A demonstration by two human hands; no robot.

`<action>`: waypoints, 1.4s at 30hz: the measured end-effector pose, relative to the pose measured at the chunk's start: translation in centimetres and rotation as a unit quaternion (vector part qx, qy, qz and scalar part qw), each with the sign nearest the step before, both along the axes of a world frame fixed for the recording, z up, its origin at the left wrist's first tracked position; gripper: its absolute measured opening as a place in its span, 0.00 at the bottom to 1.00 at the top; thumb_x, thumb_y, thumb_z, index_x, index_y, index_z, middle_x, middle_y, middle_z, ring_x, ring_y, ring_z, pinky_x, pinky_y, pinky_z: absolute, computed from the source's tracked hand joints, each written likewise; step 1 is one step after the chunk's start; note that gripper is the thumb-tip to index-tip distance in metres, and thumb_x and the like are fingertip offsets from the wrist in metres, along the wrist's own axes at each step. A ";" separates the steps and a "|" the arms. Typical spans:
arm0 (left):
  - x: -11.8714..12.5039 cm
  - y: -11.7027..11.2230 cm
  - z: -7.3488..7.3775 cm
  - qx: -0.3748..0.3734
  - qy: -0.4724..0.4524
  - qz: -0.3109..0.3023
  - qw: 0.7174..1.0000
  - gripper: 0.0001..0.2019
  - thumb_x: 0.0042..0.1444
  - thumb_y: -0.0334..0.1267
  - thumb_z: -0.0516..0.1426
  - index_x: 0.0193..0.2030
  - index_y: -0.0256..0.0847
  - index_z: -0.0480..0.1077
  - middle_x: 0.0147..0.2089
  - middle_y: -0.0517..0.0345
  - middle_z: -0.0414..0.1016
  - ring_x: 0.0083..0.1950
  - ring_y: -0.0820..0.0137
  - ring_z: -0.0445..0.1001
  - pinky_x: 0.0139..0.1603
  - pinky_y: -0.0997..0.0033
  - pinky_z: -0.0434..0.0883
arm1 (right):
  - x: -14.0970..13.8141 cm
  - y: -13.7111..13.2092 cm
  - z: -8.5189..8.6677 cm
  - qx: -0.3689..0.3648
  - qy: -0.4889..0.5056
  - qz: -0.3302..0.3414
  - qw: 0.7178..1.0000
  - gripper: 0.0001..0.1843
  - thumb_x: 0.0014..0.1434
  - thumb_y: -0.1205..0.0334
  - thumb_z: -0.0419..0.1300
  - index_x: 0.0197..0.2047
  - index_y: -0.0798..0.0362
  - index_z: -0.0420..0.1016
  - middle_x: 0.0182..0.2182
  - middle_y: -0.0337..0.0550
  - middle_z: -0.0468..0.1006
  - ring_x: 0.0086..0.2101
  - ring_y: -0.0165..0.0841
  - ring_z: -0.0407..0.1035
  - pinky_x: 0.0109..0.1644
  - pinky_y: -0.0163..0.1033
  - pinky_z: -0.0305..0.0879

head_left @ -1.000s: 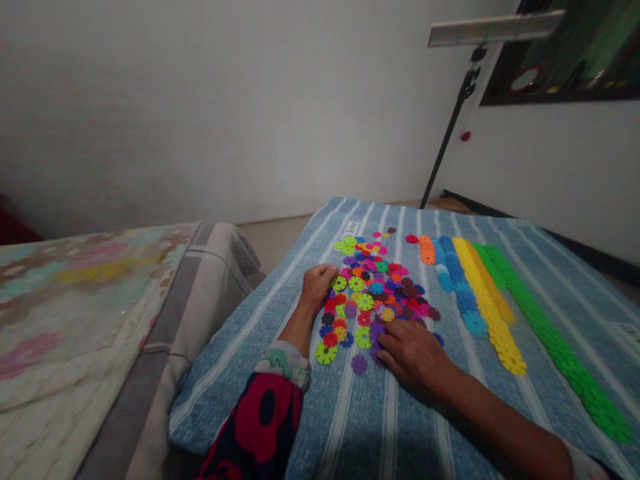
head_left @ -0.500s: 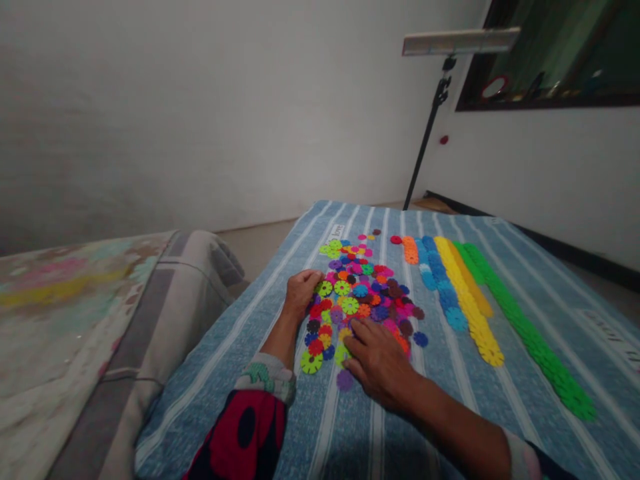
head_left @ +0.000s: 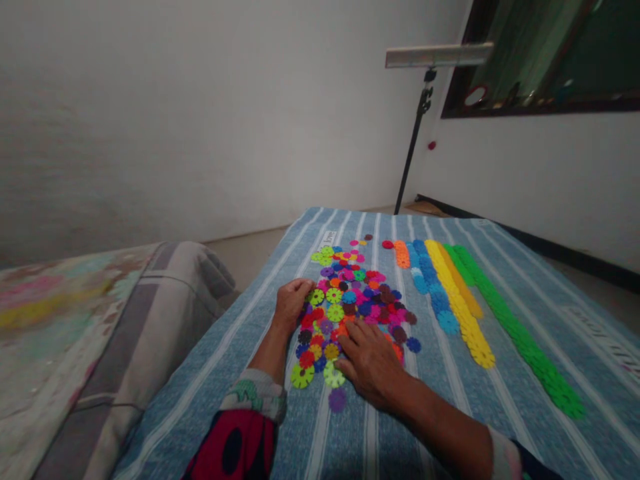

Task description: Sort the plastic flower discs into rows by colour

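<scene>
Notched plastic flower discs (head_left: 370,309) in many colours lie in a loose pile on the striped cloth. At the pile's left edge, my left hand (head_left: 294,303) has its fingers closed together, against a lime-green disc (head_left: 316,297); whatever is inside the fingers is hidden. Two more lime-green discs lie just right of it. My right hand (head_left: 369,360) rests palm down over the near part of the pile, fingers stretched out and touching discs. Beside its thumb is another lime-green disc (head_left: 334,375), with a purple disc (head_left: 337,400) nearer to me.
Right of the pile run overlapping rows of discs: orange (head_left: 402,255), blue (head_left: 436,292), yellow (head_left: 463,313) and a long green row (head_left: 525,340). A covered surface (head_left: 120,320) stands at the left. Behind the bed is a lamp stand (head_left: 411,150).
The view has shifted slightly. One lime-green disc in the pile has slid left towards my left hand. More of the lime-green disc by my right thumb shows. Both hands stay nearly in place.
</scene>
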State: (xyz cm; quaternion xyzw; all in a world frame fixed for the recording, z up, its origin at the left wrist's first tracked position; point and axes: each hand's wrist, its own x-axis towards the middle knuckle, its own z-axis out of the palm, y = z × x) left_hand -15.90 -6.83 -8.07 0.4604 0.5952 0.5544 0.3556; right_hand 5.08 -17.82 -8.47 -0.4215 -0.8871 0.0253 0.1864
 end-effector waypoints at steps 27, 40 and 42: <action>-0.1 0.1 0.3 -0.007 0.008 0.004 1.000 0.14 0.41 0.48 0.62 0.28 0.38 0.79 0.27 0.56 0.78 0.33 0.67 0.73 0.36 0.70 0.67 | 5.9 5.5 -1.2 0.016 -0.002 -0.122 0.992 0.13 0.62 0.70 0.54 0.48 0.52 0.75 0.54 0.54 0.73 0.59 0.45 0.60 0.58 0.51 0.61; -0.3 0.2 -0.1 -0.006 -0.008 0.002 1.000 0.16 0.40 0.49 0.63 0.29 0.39 0.80 0.31 0.55 0.81 0.34 0.66 0.75 0.39 0.68 0.69 | 9.9 9.6 3.5 -0.109 0.256 -0.185 0.943 0.08 0.55 0.65 0.59 0.29 0.52 0.80 0.30 0.41 0.81 0.35 0.36 0.74 0.43 0.40 0.69; -0.2 0.2 0.0 -0.010 -0.008 0.003 1.000 0.16 0.40 0.49 0.63 0.29 0.39 0.80 0.31 0.55 0.81 0.34 0.66 0.75 0.39 0.68 0.69 | 11.1 11.0 4.8 -0.150 0.327 -0.223 0.906 0.07 0.54 0.63 0.61 0.29 0.53 0.80 0.25 0.40 0.79 0.29 0.33 0.74 0.36 0.36 0.68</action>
